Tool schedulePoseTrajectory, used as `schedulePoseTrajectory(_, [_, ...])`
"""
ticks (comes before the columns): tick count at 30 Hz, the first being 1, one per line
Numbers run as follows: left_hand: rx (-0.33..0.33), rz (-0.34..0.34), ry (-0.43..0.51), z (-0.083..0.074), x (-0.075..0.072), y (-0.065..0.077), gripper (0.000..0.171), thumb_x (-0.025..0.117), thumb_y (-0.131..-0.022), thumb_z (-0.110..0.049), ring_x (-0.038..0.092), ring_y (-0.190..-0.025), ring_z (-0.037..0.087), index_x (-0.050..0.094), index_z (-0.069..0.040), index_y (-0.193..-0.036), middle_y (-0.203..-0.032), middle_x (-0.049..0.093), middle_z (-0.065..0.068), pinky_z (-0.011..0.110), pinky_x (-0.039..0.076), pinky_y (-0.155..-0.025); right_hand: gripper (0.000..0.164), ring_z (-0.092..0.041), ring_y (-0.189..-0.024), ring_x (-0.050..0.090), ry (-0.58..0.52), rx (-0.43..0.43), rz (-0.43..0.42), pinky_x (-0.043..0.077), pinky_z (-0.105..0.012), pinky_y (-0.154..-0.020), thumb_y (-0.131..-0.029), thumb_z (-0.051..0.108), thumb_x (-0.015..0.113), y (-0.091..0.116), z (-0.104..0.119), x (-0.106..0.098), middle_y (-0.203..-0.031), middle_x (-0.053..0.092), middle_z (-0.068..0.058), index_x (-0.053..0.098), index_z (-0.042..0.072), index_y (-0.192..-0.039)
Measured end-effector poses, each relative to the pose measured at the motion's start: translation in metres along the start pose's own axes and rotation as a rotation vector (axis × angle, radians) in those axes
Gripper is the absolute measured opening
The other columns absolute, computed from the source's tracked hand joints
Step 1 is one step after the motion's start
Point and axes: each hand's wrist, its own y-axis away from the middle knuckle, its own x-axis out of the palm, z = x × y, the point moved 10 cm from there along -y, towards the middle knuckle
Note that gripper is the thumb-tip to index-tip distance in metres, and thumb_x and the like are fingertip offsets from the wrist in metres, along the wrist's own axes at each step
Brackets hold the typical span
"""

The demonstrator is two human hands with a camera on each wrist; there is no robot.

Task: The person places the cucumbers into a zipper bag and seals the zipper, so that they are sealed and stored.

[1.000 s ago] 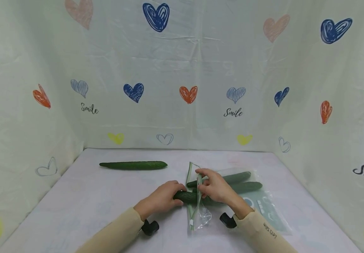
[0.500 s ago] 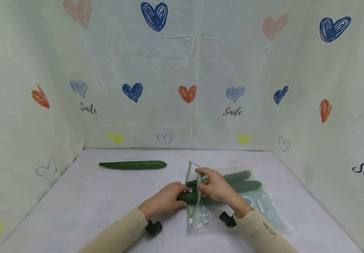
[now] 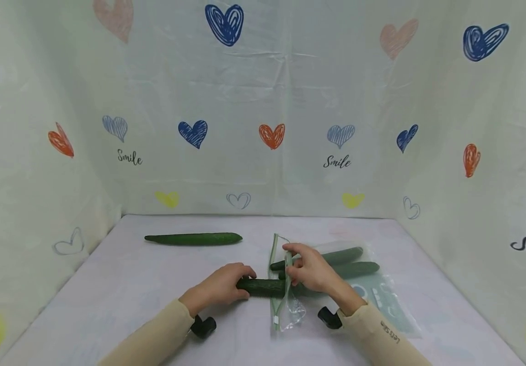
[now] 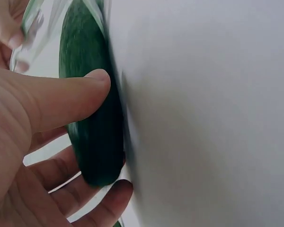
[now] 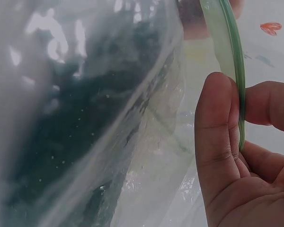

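Observation:
A dark green cucumber [image 3: 263, 287] lies half out of the mouth of a clear zip bag [image 3: 393, 305]. My left hand [image 3: 219, 285] grips its outer end, the thumb [image 4: 80, 97] across one side and the fingers round the other. The bag's green-edged opening stands apart, and my right hand [image 3: 310, 269] pinches the upper edge between thumb and fingers. In the right wrist view that green zip strip [image 5: 236, 52] runs between the fingertips. Inside the bag lie two more cucumbers, the upper one [image 3: 345, 256] and the lower one [image 3: 359, 270], seen through the plastic.
Another cucumber [image 3: 194, 239] lies loose at the back left of the white table [image 3: 121, 284]. A white slider [image 3: 276, 319] sits at the near end of the bag's zip. A curtain [image 3: 263, 101] printed with hearts hangs round the back and sides.
My left hand first edged right, then moved left with the cucumber, so more of it shows outside the bag. The right hand has stayed on the bag's edge.

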Motion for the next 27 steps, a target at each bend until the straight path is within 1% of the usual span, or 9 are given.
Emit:
schedulePoseTrajectory(2, [-0.012,-0.004,0.009,0.006,-0.002,0.004,0.038,0.076,-0.081,-0.018,0.057,-0.096,0.017,0.064,-0.012,-0.116,-0.104,0.061,-0.002,0.040,0.047,-0.084,0.051,-0.018,-0.059,0.062,0.004,-0.001,0.005,0.046,-0.032,-0.046,-0.090,0.004,0.059,0.000,0.000,0.001,-0.128,0.049,-0.020,0.046,0.007,-0.138])
schedulePoseTrajectory(6, [-0.002,-0.019,0.031,0.012,-0.008,0.009,0.034,0.074,-0.083,-0.016,0.057,-0.096,0.018,0.064,-0.011,-0.116,-0.103,0.062,-0.003,0.039,0.047,-0.083,0.051,-0.018,-0.059,0.062,0.008,0.000,0.004,0.046,-0.032,-0.046,-0.090,0.004,0.059,0.000,0.000,0.001,-0.128,0.049,-0.019,0.046,0.008,-0.138])
schedulePoseTrajectory(10, [0.026,-0.030,0.064,0.010,-0.009,0.009,0.030,0.073,-0.084,-0.011,0.057,-0.093,0.018,0.065,-0.009,-0.113,-0.102,0.063,-0.001,0.039,0.047,-0.081,0.051,-0.019,-0.059,0.062,0.004,-0.001,0.000,0.047,-0.033,-0.047,-0.089,0.004,0.059,0.000,0.001,0.001,-0.127,0.050,-0.018,0.046,0.007,-0.138])
schedulePoseTrajectory(16, [0.040,-0.059,0.082,0.007,-0.011,0.010,0.026,0.072,-0.084,-0.009,0.059,-0.097,0.020,0.066,-0.008,-0.110,-0.103,0.063,0.000,0.039,0.047,-0.084,0.051,-0.019,-0.059,0.062,0.004,0.000,0.004,0.047,-0.033,-0.047,-0.089,0.005,0.059,0.000,0.002,0.001,-0.127,0.051,-0.017,0.046,0.007,-0.138])
schedulePoseTrajectory(19, [0.059,-0.079,0.073,0.003,-0.011,0.007,0.025,0.072,-0.085,-0.010,0.059,-0.097,0.019,0.067,-0.008,-0.109,-0.102,0.063,-0.001,0.038,0.047,-0.084,0.051,-0.019,-0.059,0.062,0.003,0.003,0.005,0.047,-0.034,-0.048,-0.089,0.005,0.059,0.000,0.002,0.001,-0.128,0.051,-0.017,0.046,0.007,-0.139])
schedulePoseTrajectory(23, [0.092,-0.095,0.073,-0.005,-0.007,-0.001,0.025,0.071,-0.086,-0.012,0.059,-0.094,0.017,0.067,-0.008,-0.109,-0.100,0.064,-0.001,0.035,0.048,-0.082,0.052,-0.019,-0.059,0.062,0.002,0.009,0.001,0.048,-0.034,-0.047,-0.089,0.005,0.059,0.000,0.000,0.001,-0.127,0.051,-0.018,0.046,0.008,-0.139])
schedulePoseTrajectory(26, [0.098,-0.107,0.093,-0.011,-0.004,-0.008,0.024,0.072,-0.086,-0.014,0.059,-0.093,0.014,0.067,-0.007,-0.109,-0.099,0.064,-0.001,0.033,0.048,-0.081,0.051,-0.018,-0.058,0.062,0.006,0.000,-0.002,0.047,-0.033,-0.047,-0.088,0.005,0.060,0.000,0.000,0.001,-0.125,0.052,-0.016,0.047,0.008,-0.138])
schedulePoseTrajectory(27, [0.096,-0.110,0.100,-0.014,-0.003,-0.010,0.025,0.072,-0.086,-0.014,0.058,-0.092,0.012,0.067,-0.007,-0.109,-0.099,0.064,-0.001,0.032,0.048,-0.081,0.051,-0.018,-0.057,0.062,0.008,-0.004,-0.004,0.047,-0.032,-0.046,-0.088,0.004,0.060,0.000,0.000,0.001,-0.121,0.054,-0.017,0.047,0.007,-0.138])
